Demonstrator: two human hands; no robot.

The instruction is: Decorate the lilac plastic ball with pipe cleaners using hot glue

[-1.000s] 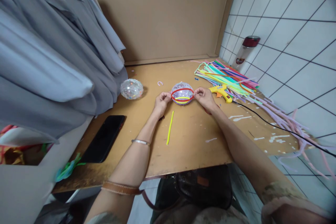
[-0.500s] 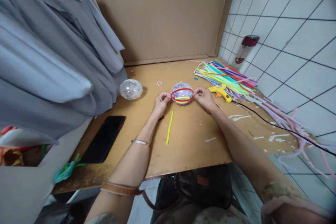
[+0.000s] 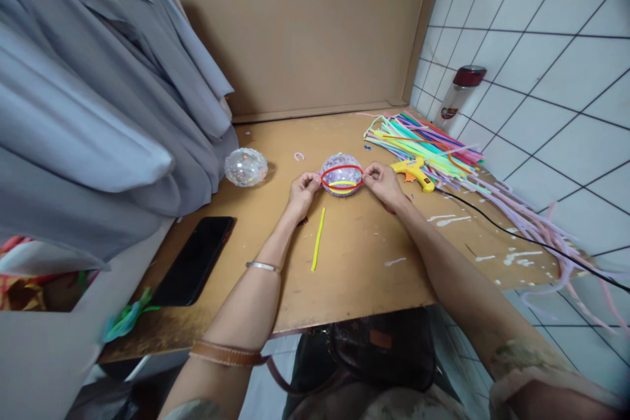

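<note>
Beyond the fingers of the right hand point(image 3: 384, 185), a see-through bottle point(image 3: 449, 109) with a dark red lid is standing near the tiles (its contents are too faint to tell). Well to the left of the fingers of the left hand point(image 3: 302, 194), a transparent ball point(image 3: 246, 168) is showing coloured specks, inside or outside being unclear. Between both sets of fingers, a mottled purplish ball point(image 3: 341, 174) is sitting at the desk point(image 3: 359, 275). Both hands' fingers are pinching the ends of slim red strips point(image 3: 341, 167), which are bowing across it, a yellow curve point(image 3: 342, 183) lying between them. Nearer than the fingers, a straight yellow strip point(image 3: 319, 239) is lying flat.
</note>
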